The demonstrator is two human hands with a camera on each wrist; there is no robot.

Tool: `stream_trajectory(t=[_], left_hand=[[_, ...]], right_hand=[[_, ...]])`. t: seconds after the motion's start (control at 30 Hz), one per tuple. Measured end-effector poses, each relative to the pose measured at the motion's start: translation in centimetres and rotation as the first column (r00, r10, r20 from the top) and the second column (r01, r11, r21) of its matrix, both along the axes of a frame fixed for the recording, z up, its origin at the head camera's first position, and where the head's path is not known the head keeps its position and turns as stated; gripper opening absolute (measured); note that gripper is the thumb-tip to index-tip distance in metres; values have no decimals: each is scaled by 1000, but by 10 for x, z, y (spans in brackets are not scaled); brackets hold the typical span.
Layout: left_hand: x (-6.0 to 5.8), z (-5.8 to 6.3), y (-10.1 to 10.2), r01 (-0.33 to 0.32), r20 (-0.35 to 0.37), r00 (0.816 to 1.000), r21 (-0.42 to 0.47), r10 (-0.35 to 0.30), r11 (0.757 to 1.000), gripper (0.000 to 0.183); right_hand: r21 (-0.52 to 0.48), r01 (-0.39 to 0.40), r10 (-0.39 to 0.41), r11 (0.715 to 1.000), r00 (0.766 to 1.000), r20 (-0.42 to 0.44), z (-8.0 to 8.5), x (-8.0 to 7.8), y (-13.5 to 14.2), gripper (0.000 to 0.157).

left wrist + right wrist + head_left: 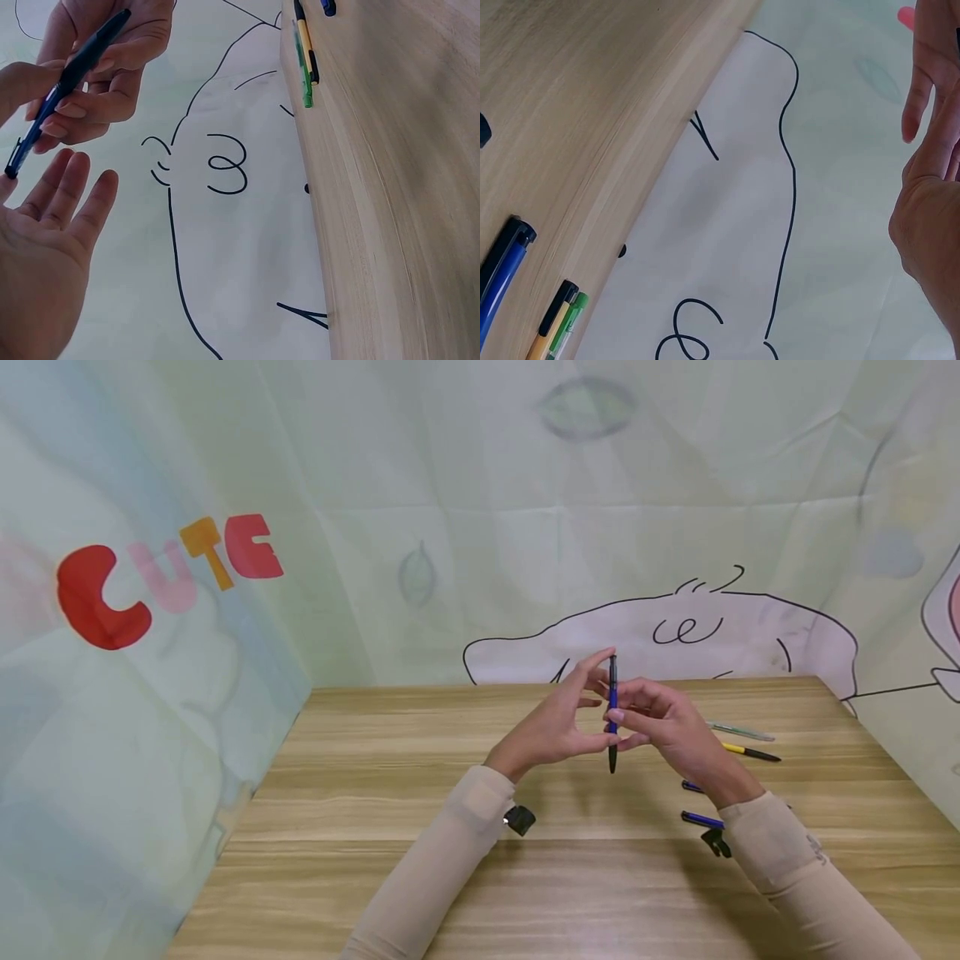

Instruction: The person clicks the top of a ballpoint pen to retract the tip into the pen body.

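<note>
1. Blue pen (613,697) is hanging near-upright over the worktop (360,752), dark tip pointing down, with both hands on it.
2. Right hand (678,731) is pinching the barrel, thumb against fingers; left hand (555,718) is gripping it lengthwise, index on the clip end, thumb lower down.
3. Looks like the step is steadying or clicking the pen, so my guess is the next move's calling for a firm right pinch while that index is pressing.
4. Off right, a yellow pen (738,749) and greenish pen (742,732) are lying together; the right arm is partly hiding a farther blue pen (693,786) and a nearer blue pen (702,820).
</note>
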State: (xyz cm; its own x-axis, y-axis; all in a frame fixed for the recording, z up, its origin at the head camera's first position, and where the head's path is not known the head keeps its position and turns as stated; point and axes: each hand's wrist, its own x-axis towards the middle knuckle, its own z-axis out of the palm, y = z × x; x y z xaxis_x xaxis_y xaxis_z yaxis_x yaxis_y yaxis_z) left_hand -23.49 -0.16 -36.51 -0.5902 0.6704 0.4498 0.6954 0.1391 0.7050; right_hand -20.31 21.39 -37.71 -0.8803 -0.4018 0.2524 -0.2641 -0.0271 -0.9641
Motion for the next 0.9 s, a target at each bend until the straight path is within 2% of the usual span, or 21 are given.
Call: stream_trajectory(t=[0.67,0.9], left_hand=[[0,-1,-3,-3,-20,1000,13,3,1000,101],[-1,-4,-8,1,-34,999,26,0,1000,92]], right_hand=[[19,11,-11,1000,1000,6,-1,0,2,17],[43,42,-42,998,999,12,-1,1,6,18]])
